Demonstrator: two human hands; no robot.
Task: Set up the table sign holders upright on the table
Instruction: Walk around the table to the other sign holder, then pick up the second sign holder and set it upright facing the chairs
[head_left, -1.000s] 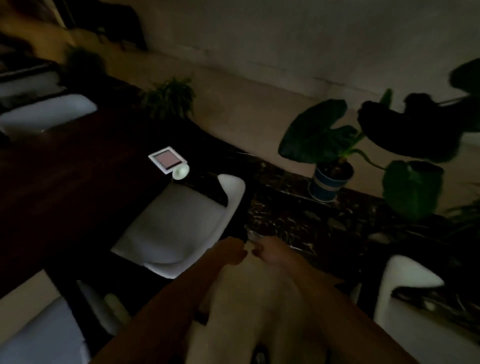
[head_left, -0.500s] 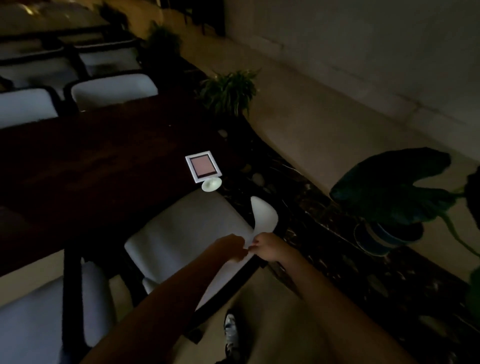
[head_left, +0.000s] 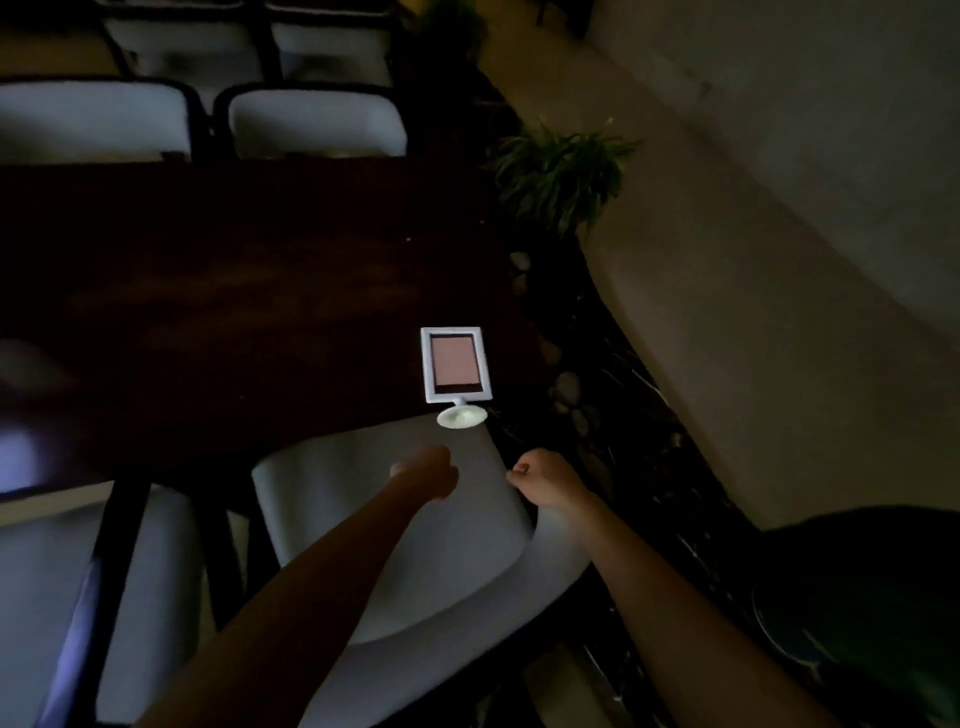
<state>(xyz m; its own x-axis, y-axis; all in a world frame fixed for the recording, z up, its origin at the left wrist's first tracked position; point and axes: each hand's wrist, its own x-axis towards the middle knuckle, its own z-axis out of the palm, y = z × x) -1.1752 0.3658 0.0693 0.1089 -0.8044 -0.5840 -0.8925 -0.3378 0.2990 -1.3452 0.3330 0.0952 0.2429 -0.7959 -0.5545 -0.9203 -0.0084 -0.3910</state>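
dark wood table (head_left: 218, 291) filling the left and middle of the view, dim and bare apart from one item near its right front corner. pale moulded chairs around it: one (head_left: 415, 545) tucked in directly below that corner, another (head_left: 156, 597) at lower left, two more (head_left: 317, 122) along the far edge. leafy potted plant (head_left: 561, 176) beyond the table's right end, on a black marble strip (head_left: 639, 467) beside the beige floor.

white table sign holder (head_left: 455, 371) at the corner, now square-on and much closer than half a second ago, when it sat small and angled higher in the view. frame with a pinkish insert; round foot (head_left: 462, 417) pointing toward the near edge. lying flat or standing — cannot tell from this steep angle, though the full-face view of the frame suggests flat on its back.

left hand (head_left: 426, 470) and right hand (head_left: 545, 480) both loosely curled into fists, holding nothing visible, hovering above the chair just short of the foot. apart now, where a moment earlier they met knuckle to knuckle lower down.

meaning for the task: approach done, hands split and ready either side of the holder, grasp not yet made. probable next step: taking the frame or stem and tipping it up onto its foot, away from the table edge.
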